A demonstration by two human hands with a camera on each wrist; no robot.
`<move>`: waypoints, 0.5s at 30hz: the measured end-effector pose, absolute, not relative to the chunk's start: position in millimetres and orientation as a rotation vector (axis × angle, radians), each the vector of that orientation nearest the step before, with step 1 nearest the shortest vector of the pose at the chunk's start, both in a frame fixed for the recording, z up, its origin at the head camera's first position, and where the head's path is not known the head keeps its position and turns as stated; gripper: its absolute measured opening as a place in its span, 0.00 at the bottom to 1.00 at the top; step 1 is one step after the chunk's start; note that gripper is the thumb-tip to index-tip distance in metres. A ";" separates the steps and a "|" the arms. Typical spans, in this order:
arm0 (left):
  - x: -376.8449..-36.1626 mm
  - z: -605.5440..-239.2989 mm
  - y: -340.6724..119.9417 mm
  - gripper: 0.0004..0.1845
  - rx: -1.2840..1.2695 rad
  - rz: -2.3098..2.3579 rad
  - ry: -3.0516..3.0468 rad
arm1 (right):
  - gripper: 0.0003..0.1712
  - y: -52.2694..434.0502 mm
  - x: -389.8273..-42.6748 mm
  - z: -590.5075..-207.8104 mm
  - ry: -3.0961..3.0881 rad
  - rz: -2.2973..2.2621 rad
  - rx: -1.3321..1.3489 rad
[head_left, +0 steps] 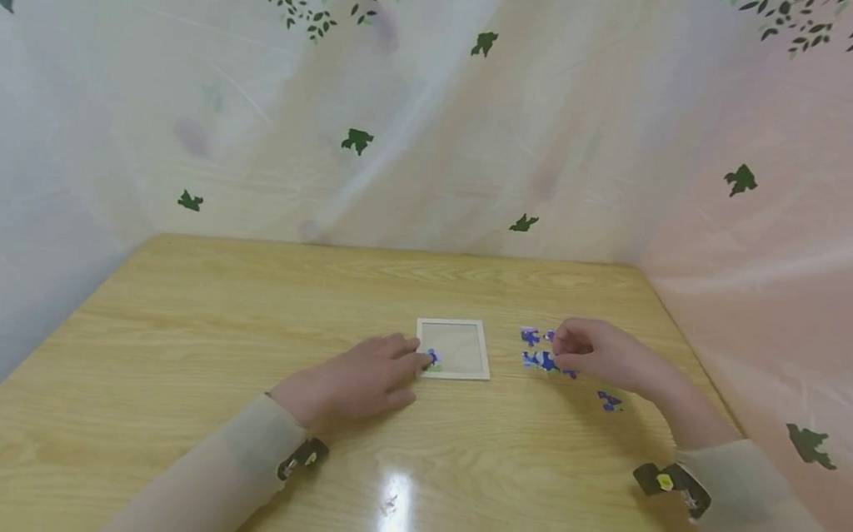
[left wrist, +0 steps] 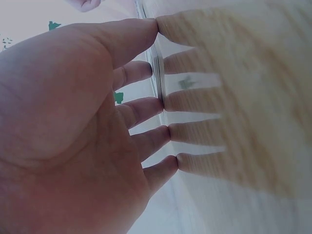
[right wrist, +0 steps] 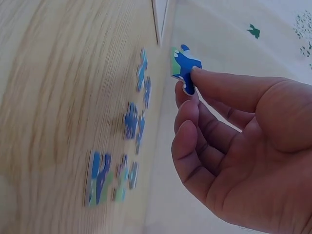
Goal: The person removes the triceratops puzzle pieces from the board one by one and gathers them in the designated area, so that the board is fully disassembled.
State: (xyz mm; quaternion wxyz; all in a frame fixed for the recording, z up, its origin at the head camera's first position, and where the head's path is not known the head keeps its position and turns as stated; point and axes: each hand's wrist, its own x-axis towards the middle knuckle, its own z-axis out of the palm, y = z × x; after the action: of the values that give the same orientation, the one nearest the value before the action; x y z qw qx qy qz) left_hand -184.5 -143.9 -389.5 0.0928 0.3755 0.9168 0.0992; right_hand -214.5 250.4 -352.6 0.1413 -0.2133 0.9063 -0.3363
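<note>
The right hand (right wrist: 234, 146) pinches a blue puzzle piece (right wrist: 184, 67) between thumb and fingertips, holding it clear of the bench (head_left: 241, 327) just above the loose pieces (head_left: 545, 360) scattered there, to the right of the white puzzle frame (head_left: 453, 348). The left hand (head_left: 357, 377) lies open with straight fingers spread, fingertips touching the bench at the frame's near left corner, where a small blue piece (head_left: 432, 357) sits just beside them.
</note>
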 end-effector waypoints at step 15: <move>-186.3 -391.1 -144.3 0.35 1.119 0.298 2.724 | 0.03 283.3 -207.9 -363.6 2.546 -0.910 -0.596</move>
State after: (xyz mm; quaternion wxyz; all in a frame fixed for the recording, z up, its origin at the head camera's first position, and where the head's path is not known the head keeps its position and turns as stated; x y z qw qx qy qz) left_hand -186.3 -144.3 -391.1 0.0908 0.3765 0.9165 0.1002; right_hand -207.9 283.3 -363.6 0.1856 -0.2117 0.9036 -0.3228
